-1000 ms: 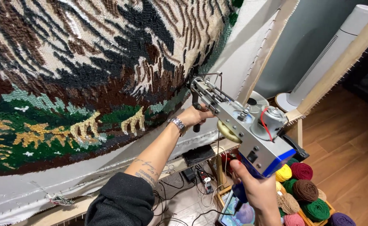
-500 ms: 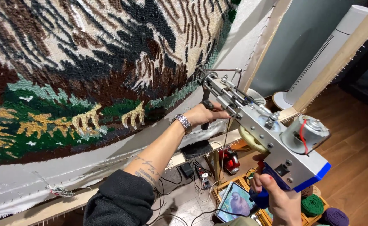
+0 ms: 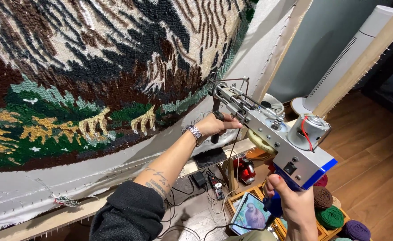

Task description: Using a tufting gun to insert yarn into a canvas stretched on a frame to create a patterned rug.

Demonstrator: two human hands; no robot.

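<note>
A silver and blue tufting gun points its needle end at a large tufted rug stretched on a wooden frame. My left hand is closed around the gun's black front handle, a metal watch on its wrist. My right hand grips the blue rear handle from below. The rug shows brown, black, cream and green yarn areas with yellow shapes. The needle tip sits close to the cloth near the rug's lower right edge.
Balls of yarn in brown, green and purple fill a wooden crate at bottom right. A phone showing a bird picture lies beside it. Cables and a power strip sit below the frame. A white tower fan stands at right.
The gun has stayed against the cloth while my view shifted; my right hand and the gun's rear dropped lower and to the right. The phone came into sight.
</note>
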